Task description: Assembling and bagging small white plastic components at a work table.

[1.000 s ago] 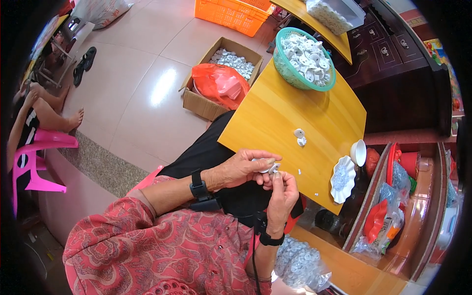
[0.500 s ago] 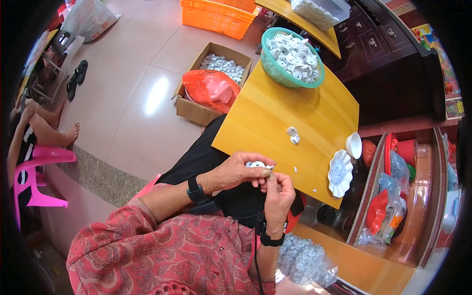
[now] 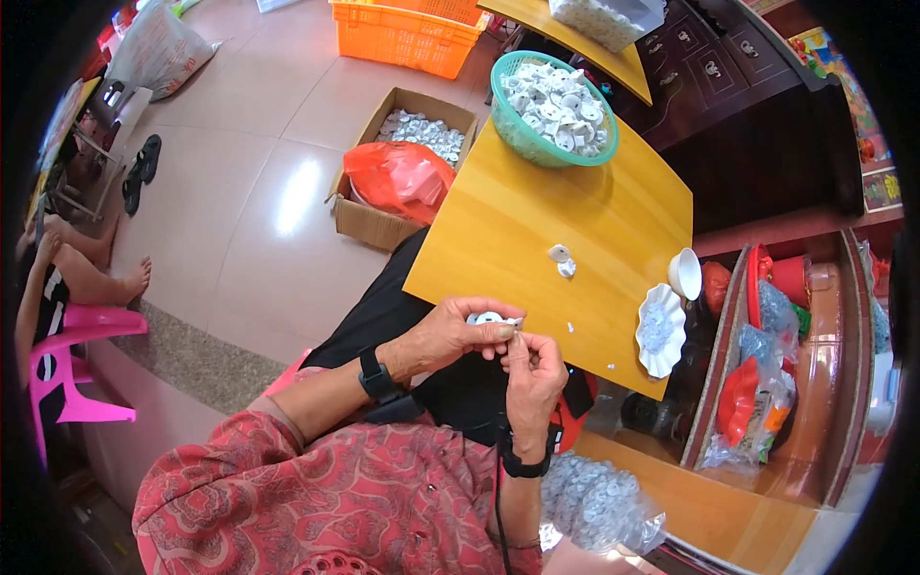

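My left hand (image 3: 443, 337) is closed around a small round white plastic part (image 3: 487, 317), held over my lap at the near edge of the yellow table (image 3: 537, 206). Thumb and forefinger of my right hand (image 3: 535, 376) are pinched together at the part's right end. Whether they grip the part itself or some tiny piece is hidden. Two similar white parts (image 3: 560, 254) lie on the table beyond my hands, with a few tiny white bits (image 3: 570, 328) nearer. To the right, a scalloped white dish (image 3: 663, 368) holds small clear pieces, beside a white bowl (image 3: 684, 274).
A green basket (image 3: 537, 146) heaped with white parts stands at the table's far end. Left of the table sits a cardboard box (image 3: 369, 222) with more parts and a red bag (image 3: 398, 177). Clear bags (image 3: 594, 498) lie low right. Someone's bare legs (image 3: 101, 273) show far left.
The view has shifted slightly, so the surroundings appear a little to the left. Both hands stay together at the white part with nearly the same grip.
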Tool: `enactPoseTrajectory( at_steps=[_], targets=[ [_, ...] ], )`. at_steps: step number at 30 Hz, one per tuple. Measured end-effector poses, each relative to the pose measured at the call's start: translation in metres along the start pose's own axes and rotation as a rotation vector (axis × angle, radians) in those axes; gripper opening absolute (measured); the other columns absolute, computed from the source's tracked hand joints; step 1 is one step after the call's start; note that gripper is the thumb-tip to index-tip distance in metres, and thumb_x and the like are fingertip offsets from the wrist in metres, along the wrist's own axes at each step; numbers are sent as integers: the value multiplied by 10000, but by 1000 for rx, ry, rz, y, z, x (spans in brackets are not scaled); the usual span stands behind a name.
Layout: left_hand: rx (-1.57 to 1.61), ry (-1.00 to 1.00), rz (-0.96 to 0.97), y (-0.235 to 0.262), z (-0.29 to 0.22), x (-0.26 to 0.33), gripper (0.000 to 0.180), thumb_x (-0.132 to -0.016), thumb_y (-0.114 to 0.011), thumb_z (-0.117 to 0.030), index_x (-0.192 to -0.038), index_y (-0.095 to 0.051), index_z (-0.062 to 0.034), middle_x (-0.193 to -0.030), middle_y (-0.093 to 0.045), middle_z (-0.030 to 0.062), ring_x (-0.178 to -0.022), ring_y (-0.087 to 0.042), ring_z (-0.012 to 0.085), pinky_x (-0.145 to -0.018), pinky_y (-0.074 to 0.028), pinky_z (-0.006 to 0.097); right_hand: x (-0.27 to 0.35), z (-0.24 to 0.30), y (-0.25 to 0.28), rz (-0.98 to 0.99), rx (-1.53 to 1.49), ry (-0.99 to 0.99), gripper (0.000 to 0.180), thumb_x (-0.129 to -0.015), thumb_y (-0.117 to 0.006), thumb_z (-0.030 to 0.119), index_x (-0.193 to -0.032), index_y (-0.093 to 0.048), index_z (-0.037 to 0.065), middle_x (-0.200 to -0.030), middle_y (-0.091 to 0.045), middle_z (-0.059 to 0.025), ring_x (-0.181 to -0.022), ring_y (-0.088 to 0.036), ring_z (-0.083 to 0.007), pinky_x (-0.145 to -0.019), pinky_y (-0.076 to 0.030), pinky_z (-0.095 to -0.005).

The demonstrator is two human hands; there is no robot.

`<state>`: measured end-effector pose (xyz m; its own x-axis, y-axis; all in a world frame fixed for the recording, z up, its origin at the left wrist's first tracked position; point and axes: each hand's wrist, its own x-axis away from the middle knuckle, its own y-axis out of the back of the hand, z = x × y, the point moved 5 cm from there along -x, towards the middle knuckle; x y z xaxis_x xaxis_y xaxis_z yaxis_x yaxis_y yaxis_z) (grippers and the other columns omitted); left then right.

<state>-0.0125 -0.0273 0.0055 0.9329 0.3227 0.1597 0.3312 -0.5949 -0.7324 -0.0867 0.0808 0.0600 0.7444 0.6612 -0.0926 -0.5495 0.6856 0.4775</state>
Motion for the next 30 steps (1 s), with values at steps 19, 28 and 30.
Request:
enactPoseTrajectory(
  at_steps=[19,28,30],
  targets=[
    [147,-3,-9,-4,3,1,279,-893,-658,-109,-1139,-624,18,-893,-650,64,-745,-614,102,-645,-519,213,-3,5,-1,-20,91,1,127,-917,-596,103,-890,-552,-12,-772,-626,-63,-653,-566,-85,-593,-467,-239],
    [268,22,10,-2,3,0,329,-921,-623,-148,-1205,-580,12,-950,-637,79,-771,-610,113,-663,-507,216,-3,3,-3,14,-350,-189,150,-951,-556,122,-927,-570,-26,-805,-615,-36,-669,-555,-68,-630,-476,-213],
    [291,20,17,-1,3,0,329,-924,-617,-150,-1208,-577,12,-952,-637,81,-772,-614,115,-661,-511,217,-4,4,-4,29,-361,-188,148,-953,-549,116,-947,-566,-31,-828,-619,-35,-682,-565,-67,-641,-491,-212]
  ],
)
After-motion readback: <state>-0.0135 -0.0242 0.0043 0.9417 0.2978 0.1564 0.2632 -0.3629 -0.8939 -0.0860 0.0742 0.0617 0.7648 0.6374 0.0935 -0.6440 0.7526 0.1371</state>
